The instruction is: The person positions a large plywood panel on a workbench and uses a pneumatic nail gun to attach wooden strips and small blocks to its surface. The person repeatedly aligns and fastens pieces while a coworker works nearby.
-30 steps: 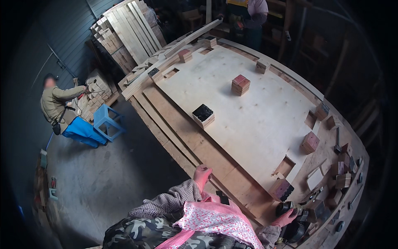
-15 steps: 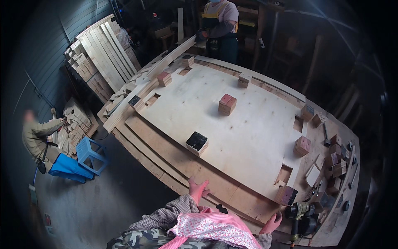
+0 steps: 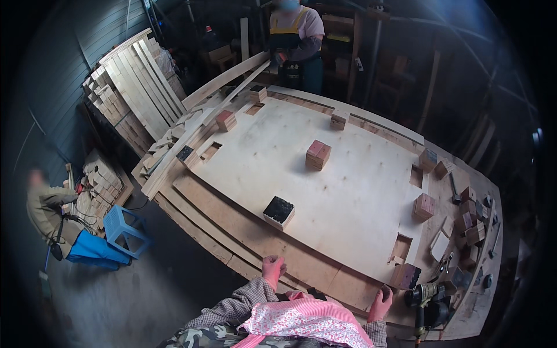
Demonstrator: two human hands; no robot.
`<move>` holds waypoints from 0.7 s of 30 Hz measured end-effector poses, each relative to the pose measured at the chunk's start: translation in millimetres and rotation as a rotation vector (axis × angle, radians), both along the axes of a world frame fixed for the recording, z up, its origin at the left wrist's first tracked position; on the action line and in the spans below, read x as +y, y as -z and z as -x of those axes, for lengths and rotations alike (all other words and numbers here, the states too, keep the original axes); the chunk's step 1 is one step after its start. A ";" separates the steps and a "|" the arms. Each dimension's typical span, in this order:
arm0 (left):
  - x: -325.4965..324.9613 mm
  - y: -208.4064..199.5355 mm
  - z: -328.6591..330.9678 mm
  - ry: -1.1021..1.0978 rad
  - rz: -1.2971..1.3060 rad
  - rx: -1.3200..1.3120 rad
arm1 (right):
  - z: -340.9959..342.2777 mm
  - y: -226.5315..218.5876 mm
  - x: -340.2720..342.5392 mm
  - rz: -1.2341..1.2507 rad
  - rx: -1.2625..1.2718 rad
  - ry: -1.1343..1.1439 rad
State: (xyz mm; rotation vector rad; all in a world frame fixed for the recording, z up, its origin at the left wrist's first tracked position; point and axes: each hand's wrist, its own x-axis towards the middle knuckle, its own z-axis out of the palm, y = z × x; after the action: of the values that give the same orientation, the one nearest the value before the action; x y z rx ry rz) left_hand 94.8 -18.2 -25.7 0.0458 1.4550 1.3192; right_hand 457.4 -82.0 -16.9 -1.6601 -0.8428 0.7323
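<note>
On the counter [image 3: 471, 328], the pale panel [image 3: 354, 185] has cutouts near its corners. By the near edge, the left hand [image 3: 274, 271] is curled, its grip unclear; the right hand [image 3: 380, 304] looks loosely open. Shadow obscures the power tool [image 3: 426, 294] at the near right corner.

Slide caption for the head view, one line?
Left hand and right hand at the near side of a pale board dotted with wooden blocks; power tool at right, co-worker across.

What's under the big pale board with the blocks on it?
Brown wood sticks out along the near edge of the pale board, and some shows through its cut-outs. The rest underneath is covered, so I can't see what's there.
</note>
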 end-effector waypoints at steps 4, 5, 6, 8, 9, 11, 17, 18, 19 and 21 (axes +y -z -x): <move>-1.0 0.4 -12.8 0.030 -0.012 -0.034 | -0.5 -1.5 -5.0 0.020 -0.008 0.013; -2.8 0.2 -14.4 0.038 -0.015 -0.043 | -0.7 -0.8 -6.4 0.041 0.003 0.014; -4.2 -0.2 -15.4 0.039 -0.013 -0.034 | -1.2 0.1 -7.3 0.060 0.021 0.011; -6.8 -1.3 -15.1 0.042 0.002 -0.026 | -2.6 1.8 -7.8 0.062 0.027 0.006; -7.6 -1.9 -15.0 0.044 0.008 -0.023 | -3.6 2.5 -7.4 0.051 0.036 -0.002; -7.8 -3.1 -14.6 0.012 0.004 -0.018 | -5.5 4.0 -5.2 0.064 0.039 -0.015; -5.9 -5.0 -14.1 0.010 -0.011 -0.017 | -6.5 11.8 1.1 0.092 0.091 -0.053; -5.8 -5.0 -14.1 0.003 -0.005 -0.013 | -6.5 13.2 1.7 0.106 0.117 -0.054; -6.0 -5.1 -13.9 0.007 -0.001 -0.013 | -6.4 14.4 1.7 0.114 0.112 -0.058; -6.3 -5.6 -13.7 0.008 0.013 -0.017 | -6.6 16.0 0.9 0.129 0.131 -0.061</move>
State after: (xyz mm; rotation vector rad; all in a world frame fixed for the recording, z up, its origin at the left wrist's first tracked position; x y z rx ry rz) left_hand 108.5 -24.6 -20.0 0.0323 1.4470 1.3007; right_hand 464.0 -81.1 -33.0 -1.6857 -0.7691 0.9452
